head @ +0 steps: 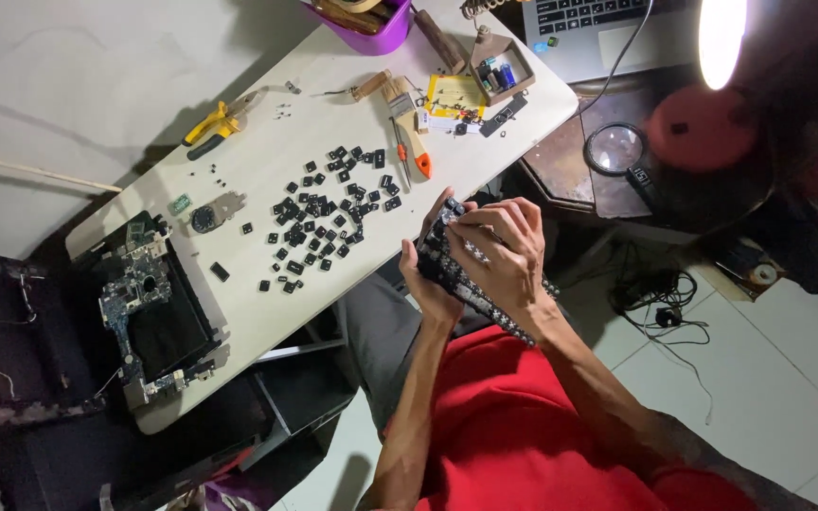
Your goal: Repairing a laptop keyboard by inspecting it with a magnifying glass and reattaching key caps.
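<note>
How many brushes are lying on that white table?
2: two wooden-handled brushes lie side by side near the table's far edge, beside the orange-handled tool. Others may hide in the purple tub.

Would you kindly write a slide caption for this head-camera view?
Both hands, left hand and right hand, grip a black laptop keyboard beside loose black keycaps scattered across a white table.

A pale rectangular worktop (267, 203) runs diagonally from the lower left toward the top centre of the frame. Beyond it, at upper left, the floor is grey and dim. At lower right lie white floor tiles (769, 378) with dark cables (660, 303) trailing over them. A bright lamp (721, 33) glows at the upper right above a dark round side table (702, 161), throwing hard shadows.
</note>
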